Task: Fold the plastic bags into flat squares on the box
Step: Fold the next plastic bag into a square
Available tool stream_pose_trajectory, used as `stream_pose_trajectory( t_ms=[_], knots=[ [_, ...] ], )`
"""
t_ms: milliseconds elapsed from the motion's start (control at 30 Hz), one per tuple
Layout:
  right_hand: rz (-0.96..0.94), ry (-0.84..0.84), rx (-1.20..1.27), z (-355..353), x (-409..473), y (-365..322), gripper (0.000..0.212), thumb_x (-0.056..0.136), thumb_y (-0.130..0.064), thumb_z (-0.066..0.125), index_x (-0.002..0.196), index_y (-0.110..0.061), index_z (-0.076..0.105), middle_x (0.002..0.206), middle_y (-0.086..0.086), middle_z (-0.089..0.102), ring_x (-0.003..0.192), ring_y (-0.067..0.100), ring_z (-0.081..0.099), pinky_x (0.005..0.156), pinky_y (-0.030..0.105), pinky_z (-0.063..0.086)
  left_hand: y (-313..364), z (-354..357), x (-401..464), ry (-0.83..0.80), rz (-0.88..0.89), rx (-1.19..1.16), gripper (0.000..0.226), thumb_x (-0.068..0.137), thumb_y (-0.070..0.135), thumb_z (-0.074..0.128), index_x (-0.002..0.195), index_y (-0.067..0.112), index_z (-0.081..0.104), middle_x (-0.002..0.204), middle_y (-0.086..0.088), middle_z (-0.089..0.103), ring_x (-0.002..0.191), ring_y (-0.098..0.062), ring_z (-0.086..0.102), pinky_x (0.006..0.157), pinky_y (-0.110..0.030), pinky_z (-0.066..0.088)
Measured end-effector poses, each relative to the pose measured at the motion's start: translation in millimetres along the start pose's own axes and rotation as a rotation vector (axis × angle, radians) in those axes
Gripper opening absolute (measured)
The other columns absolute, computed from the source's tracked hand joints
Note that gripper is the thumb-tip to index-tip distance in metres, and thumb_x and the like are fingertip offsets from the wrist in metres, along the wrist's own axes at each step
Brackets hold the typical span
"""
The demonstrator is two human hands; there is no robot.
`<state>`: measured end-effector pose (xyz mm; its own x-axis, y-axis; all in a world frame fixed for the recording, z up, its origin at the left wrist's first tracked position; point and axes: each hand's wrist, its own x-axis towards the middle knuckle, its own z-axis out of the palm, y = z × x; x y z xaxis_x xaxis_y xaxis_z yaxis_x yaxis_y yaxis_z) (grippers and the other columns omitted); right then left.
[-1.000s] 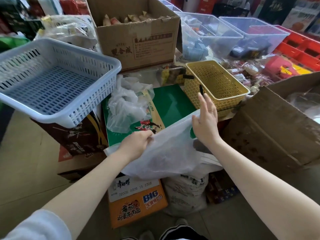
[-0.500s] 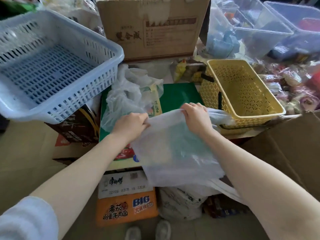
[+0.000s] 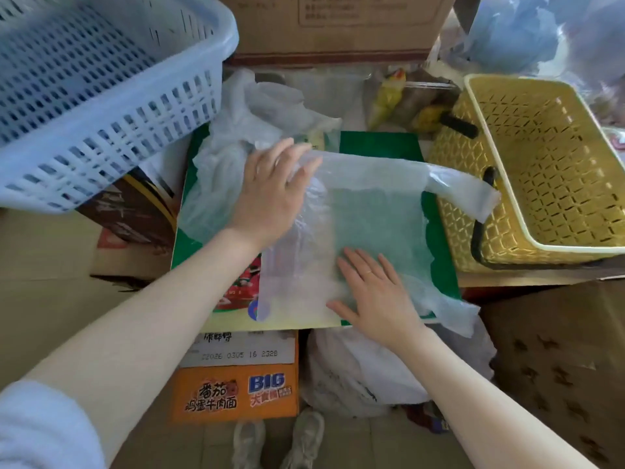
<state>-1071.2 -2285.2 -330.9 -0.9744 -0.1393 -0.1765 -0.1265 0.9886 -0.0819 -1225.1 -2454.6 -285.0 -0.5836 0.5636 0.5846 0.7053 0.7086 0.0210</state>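
— Two baskets, and neither holds anything I can see. The blue basket (image 3: 101,86) sits tilted at the upper left, the yellow basket (image 3: 541,170) at the right with its black handle hanging down its near side.

— And the boxes?

— A brown cardboard box (image 3: 331,25) stands at the back, its top out of view now. The green box (image 3: 378,143) in the middle carries the work. Under its near edge stands an orange carton (image 3: 236,390) beside a white sack (image 3: 355,374).

— Where's the bag?

— The plastic bag (image 3: 372,211) lies spread flat on the green box, one handle strip reaching over to the yellow basket. A crumpled heap of other bags (image 3: 243,130) lies at the box's far left corner.

— Her hands?

— Both flat, fingers straight. The left hand (image 3: 270,194) presses the bag's upper left edge, and the right hand (image 3: 375,292) presses its near edge. No grip closed on anything.

— Different from half a second ago?

— Yes. Then both hands pinched the bag's top edge and it draped down over the front of the box. Now it's laid out, and the right hand has come down to the near side. The view has tipped lower too.
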Motion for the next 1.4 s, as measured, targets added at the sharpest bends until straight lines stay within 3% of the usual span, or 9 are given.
stream_pose_trajectory(
  t_ms=[100,233,500,600,800,933,1067,1233,1400],
  knots=[
    [0.006,-0.081,0.055,3,17,-1,0.082,0.081,-0.064,0.019,0.142,-0.012,0.037,0.151,0.009,0.031,0.138,0.026,0.031,0.111,0.043,0.024,37,-11,-61,-0.233,0.117,-0.269,0.032,0.083,0.027,0.047,0.105,0.008,0.062,0.107,-0.013,0.064,0.104,-0.025,0.052,0.088,-0.039,0.044],
    [0.042,-0.04,0.161,4,38,-15,0.085,0.079,-0.065,0.007,0.148,-0.017,0.019,0.157,0.006,0.012,0.145,0.022,0.012,0.114,0.036,0.014,44,-7,-120,-0.574,0.092,-0.16,0.06,0.075,0.05,0.06,0.118,0.008,0.06,0.119,-0.011,0.063,0.106,-0.025,0.062,0.087,-0.038,0.049],
    [-0.079,0.171,0.287,-15,4,-16,0.069,0.073,-0.059,0.058,0.123,-0.012,0.056,0.136,0.01,0.05,0.121,0.033,0.05,0.096,0.044,0.04,15,-8,-123,-0.39,0.094,-0.214,0.036,0.08,0.01,0.039,0.098,0.002,0.07,0.1,-0.01,0.071,0.09,-0.026,0.067,0.066,-0.036,0.058],
    [-0.05,0.291,0.076,-15,-23,-2,0.05,0.065,-0.022,0.078,0.111,-0.011,0.062,0.122,0.011,0.06,0.109,0.034,0.058,0.088,0.044,0.045,3,-26,-134,-0.403,0.015,-0.173,0.037,0.078,0.011,0.039,0.091,0.002,0.072,0.094,-0.011,0.072,0.086,-0.025,0.068,0.065,-0.036,0.058],
    [0.344,0.258,0.642,-13,-43,-5,0.04,0.079,0.01,0.054,0.115,-0.005,0.06,0.106,0.01,0.067,0.091,0.022,0.059,0.073,0.026,0.04,-34,-59,-180,-0.457,-0.263,-0.03,0.041,0.072,0.001,0.052,0.111,-0.002,0.063,0.111,-0.017,0.066,0.1,-0.034,0.063,0.071,-0.054,0.055],
    [0.511,0.246,0.957,-19,-44,-32,0.031,0.085,0.005,0.042,0.093,-0.018,0.061,0.076,-0.002,0.06,0.07,0.016,0.052,0.06,0.027,0.037,11,-57,-155,-0.423,-0.09,-0.149,0.056,0.068,0.01,0.077,0.12,0.003,0.059,0.117,-0.013,0.064,0.106,-0.03,0.062,0.085,-0.046,0.05],
    [0.575,0.264,0.861,-18,-54,-28,0.028,0.089,-0.002,0.037,0.064,-0.012,0.043,0.06,0.004,0.045,0.058,0.019,0.04,0.053,0.031,0.027,42,-34,-129,-0.323,-0.013,-0.282,0.032,0.077,0.008,0.065,0.109,0.004,0.067,0.106,-0.011,0.069,0.094,-0.028,0.067,0.072,-0.043,0.055],
    [0.803,0.173,0.462,-22,-77,10,0.042,0.092,-0.005,0.037,0.133,-0.014,0.043,0.103,0.015,0.062,0.08,0.032,0.054,0.061,0.034,0.041,39,-17,-125,-0.343,-0.077,-0.273,0.04,0.066,-0.016,0.066,0.099,0.006,0.071,0.091,-0.01,0.073,0.077,-0.028,0.071,0.057,-0.043,0.057],
    [0.886,-0.051,0.243,-21,-88,15,0.057,0.092,-0.01,0.041,0.145,-0.011,0.02,0.137,0.017,0.044,0.117,0.035,0.048,0.079,0.037,0.041,53,-16,-120,-0.383,-0.106,-0.221,0.034,0.064,-0.007,0.063,0.097,0.002,0.07,0.087,-0.013,0.072,0.076,-0.03,0.07,0.054,-0.041,0.055]
  ],
)
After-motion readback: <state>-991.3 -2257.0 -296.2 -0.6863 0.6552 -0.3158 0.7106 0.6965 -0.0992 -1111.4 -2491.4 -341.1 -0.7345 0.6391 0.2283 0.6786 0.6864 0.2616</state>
